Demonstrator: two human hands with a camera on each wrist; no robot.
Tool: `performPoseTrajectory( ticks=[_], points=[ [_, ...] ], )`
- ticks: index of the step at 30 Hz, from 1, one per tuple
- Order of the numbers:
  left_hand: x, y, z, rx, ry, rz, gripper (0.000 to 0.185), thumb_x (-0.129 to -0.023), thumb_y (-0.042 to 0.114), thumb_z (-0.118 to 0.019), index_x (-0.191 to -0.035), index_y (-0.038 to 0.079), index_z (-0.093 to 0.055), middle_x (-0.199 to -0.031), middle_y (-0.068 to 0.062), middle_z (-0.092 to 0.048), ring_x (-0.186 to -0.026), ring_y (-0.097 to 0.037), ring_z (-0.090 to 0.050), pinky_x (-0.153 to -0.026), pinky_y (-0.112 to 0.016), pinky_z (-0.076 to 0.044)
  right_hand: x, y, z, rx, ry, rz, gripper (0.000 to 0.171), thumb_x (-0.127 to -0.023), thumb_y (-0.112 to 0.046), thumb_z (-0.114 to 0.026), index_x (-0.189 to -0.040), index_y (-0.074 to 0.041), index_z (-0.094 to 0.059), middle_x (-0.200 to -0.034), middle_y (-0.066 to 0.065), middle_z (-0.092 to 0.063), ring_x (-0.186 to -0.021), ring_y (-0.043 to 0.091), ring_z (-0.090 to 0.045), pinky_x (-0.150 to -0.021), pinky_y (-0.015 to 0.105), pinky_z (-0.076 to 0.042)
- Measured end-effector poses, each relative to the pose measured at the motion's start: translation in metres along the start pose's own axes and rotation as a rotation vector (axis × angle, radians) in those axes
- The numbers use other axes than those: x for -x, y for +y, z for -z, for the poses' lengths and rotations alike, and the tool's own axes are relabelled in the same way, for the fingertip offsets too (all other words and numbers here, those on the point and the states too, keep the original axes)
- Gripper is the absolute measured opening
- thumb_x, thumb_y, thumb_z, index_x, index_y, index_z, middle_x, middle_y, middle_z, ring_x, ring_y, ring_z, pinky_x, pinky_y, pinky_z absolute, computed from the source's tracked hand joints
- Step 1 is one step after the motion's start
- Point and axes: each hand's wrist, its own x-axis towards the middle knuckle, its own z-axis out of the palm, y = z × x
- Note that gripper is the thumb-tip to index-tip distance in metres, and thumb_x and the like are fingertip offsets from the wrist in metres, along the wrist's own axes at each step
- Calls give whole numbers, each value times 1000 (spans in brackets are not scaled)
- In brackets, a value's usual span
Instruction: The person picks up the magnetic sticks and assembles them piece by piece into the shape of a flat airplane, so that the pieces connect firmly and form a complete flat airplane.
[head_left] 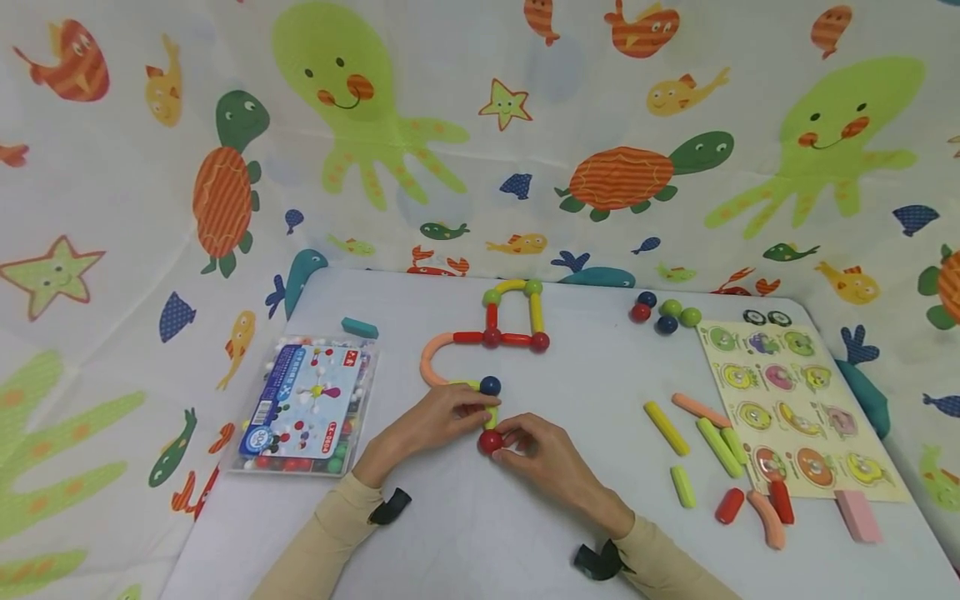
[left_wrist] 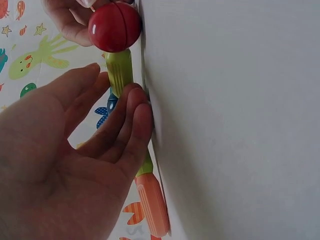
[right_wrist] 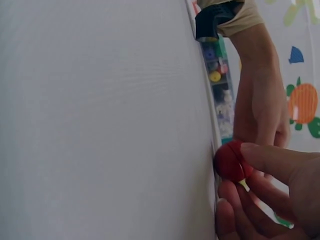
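A red ball [head_left: 490, 442] sits at the near end of a short yellow-green rod [left_wrist: 119, 72], whose far end meets a dark blue ball [head_left: 490, 385]. My left hand [head_left: 447, 414] pinches the rod between thumb and fingers. With thumb and fingertips, my right hand [right_wrist: 275, 185] grips the red ball from the right. From the blue ball, another yellow-green rod, partly hidden by the left hand, leads to a curved peach rod [head_left: 429, 360]. That joins a red rod [head_left: 469, 337] and a closed frame of red and yellow rods with red and green balls [head_left: 533, 287].
A clear box of parts [head_left: 303, 404] stands at left, near a teal block [head_left: 360, 327]. Several balls [head_left: 666, 324] lie at back right. Loose rods [head_left: 666, 427], a fruit-picture sheet [head_left: 802, 417] and a pink block [head_left: 858, 517] lie at right.
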Motion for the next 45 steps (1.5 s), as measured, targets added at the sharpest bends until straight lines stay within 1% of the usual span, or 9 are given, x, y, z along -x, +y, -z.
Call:
performPoseTrajectory(
  ticks=[7,15,18,25,28,31,36,41,45],
  points=[
    [4,2,1,23,0,5,33,-96,18,-71,-129,14,-71,-105,8,-69,-91,-8,-60,-86,-24,-54,7,3,19,4,46,-10,30,-89,-21,-80,-117,-15,-70,-105,-2,-73,-88,6,-67,-82,28,-58],
    [4,3,0,66,-14,2,33,-96,19,-71,-128,14,-71,-104,9,-67,-92,-8,-61,-86,-24,-54,30,19,76,47,231,-58,31,-91,-20,-78,-120,-14,-70,-111,2,-74,-94,8,-67,-84,36,-59],
    [4,2,0,63,-13,-4,33,-95,19,-72,-128,15,-71,-105,9,-68,-92,-8,-61,-85,-23,-55,42,27,98,83,307,-92,30,-92,-19,-77,-120,-15,-70,-112,3,-74,-95,7,-68,-85,32,-58],
    [5,3,0,52,-13,-6,33,-95,21,-72,-128,15,-71,-109,9,-71,-90,-7,-61,-82,-23,-55,78,48,141,184,480,-174,31,-92,-14,-76,-122,-11,-69,-119,3,-71,-97,-8,-62,-85,8,-48],
    [5,4,1,55,-21,14,33,-96,22,-72,-128,16,-71,-109,10,-70,-89,-8,-60,-81,-23,-54,97,53,158,243,546,-251,32,-93,-16,-75,-124,-9,-69,-120,6,-71,-95,-13,-58,-83,6,-47],
    [4,5,1,58,-27,19,33,-96,22,-72,-129,17,-71,-109,10,-70,-89,-9,-60,-81,-23,-54,119,57,174,293,588,-372,34,-95,-23,-73,-127,-10,-68,-120,9,-71,-93,-16,-53,-79,4,-44],
    [3,4,0,54,-27,4,33,-96,20,-72,-128,16,-71,-107,11,-70,-89,-8,-60,-81,-23,-54,154,64,193,362,594,-562,40,-98,-33,-68,-131,-11,-66,-123,11,-67,-89,-17,-45,-72,3,-40],
    [2,3,0,37,-28,-5,32,-96,21,-71,-128,16,-72,-103,13,-71,-88,-6,-60,-80,-22,-54,185,71,200,429,512,-664,45,-95,-38,-71,-130,-9,-66,-123,15,-67,-85,-16,-42,-66,4,-40],
    [2,2,-1,27,-26,1,31,-96,23,-71,-127,17,-72,-101,15,-70,-87,-5,-61,-80,-23,-54,201,72,199,423,445,-724,56,-92,-50,-72,-128,-8,-66,-119,16,-68,-90,-3,-52,-63,5,-40]
  ],
)
